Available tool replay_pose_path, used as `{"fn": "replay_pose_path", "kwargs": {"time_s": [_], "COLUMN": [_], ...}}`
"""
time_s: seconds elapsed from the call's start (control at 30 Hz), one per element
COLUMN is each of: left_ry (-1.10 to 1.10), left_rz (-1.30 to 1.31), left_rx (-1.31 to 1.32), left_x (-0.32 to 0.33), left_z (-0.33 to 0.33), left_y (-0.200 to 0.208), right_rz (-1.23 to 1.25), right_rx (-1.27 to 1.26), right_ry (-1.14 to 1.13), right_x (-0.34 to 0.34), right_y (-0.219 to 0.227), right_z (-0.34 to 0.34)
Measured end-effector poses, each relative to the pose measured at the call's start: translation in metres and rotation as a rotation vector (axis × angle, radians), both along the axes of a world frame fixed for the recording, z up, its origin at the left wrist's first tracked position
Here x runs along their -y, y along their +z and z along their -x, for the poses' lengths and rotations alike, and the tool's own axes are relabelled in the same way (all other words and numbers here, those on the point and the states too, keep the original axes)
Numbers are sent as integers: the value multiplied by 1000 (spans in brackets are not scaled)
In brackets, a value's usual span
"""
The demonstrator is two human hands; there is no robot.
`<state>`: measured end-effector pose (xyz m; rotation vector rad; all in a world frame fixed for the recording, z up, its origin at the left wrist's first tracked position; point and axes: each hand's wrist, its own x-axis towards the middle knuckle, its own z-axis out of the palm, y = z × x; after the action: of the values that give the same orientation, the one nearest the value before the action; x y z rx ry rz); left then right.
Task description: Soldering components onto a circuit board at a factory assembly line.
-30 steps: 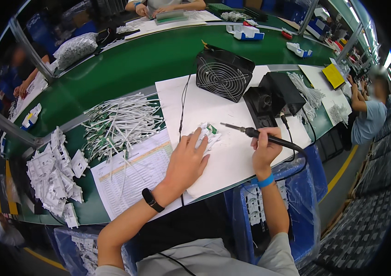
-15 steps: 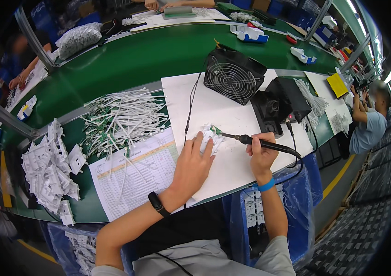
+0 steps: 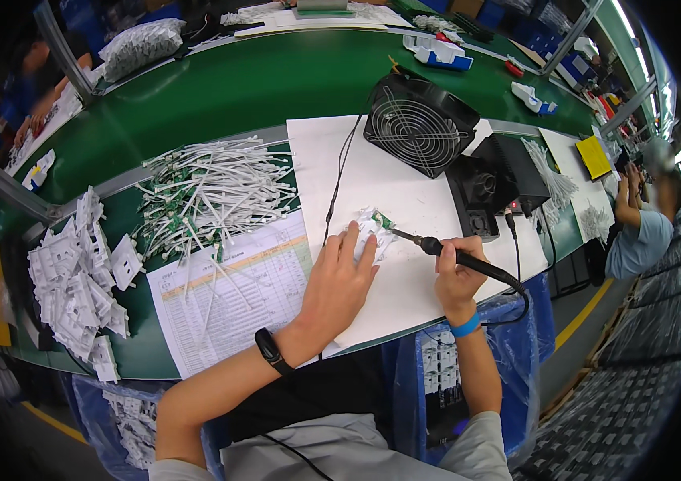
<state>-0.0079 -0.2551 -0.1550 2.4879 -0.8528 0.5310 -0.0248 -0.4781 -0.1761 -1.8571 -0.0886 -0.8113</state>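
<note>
My left hand (image 3: 339, 282) holds a white plastic plate (image 3: 385, 240) down on a white work sheet, its fingers stretched over it. A small green circuit board (image 3: 383, 219) shows at the plate's far end. In my right hand (image 3: 458, 280) is a soldering iron (image 3: 480, 264), gripped like a pen. The iron's metal tip points left and meets the board's edge; whether it touches a joint is too small to tell. My left fingers partly hide the plate.
A black fan (image 3: 420, 128) and a black soldering station (image 3: 509, 172) stand behind the work. Leftward lie white cables with green boards (image 3: 216, 188), a printed sheet (image 3: 232, 297) and piled white plates (image 3: 76, 280). Blue lined bins (image 3: 509, 377) sit below the edge. A person (image 3: 641, 232) works at right.
The view has shifted slightly, so the bench contents sit a little differently in the picture. Both hands keep their holds, and the iron's tip stays at the board.
</note>
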Motion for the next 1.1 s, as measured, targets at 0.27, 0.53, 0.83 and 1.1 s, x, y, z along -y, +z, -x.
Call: {"fn": "replay_pose_path", "kwargs": {"time_s": [0.27, 0.53, 0.83, 1.1], "left_ry": [3, -22, -52, -48], "left_rz": [-13, 35, 41, 38], "left_rx": [12, -8, -70, -60], "left_x": [0, 2, -2, -1], "left_z": [1, 2, 4, 5], "left_y": [-4, -3, 2, 1], "right_rz": [40, -197, -162, -124], "right_rx": [0, 104, 13, 1], "right_ry": [-18, 78, 143, 134], "right_x": [-7, -17, -25, -28], "right_y": [9, 22, 11, 15], "right_z": [1, -6, -7, -10]}}
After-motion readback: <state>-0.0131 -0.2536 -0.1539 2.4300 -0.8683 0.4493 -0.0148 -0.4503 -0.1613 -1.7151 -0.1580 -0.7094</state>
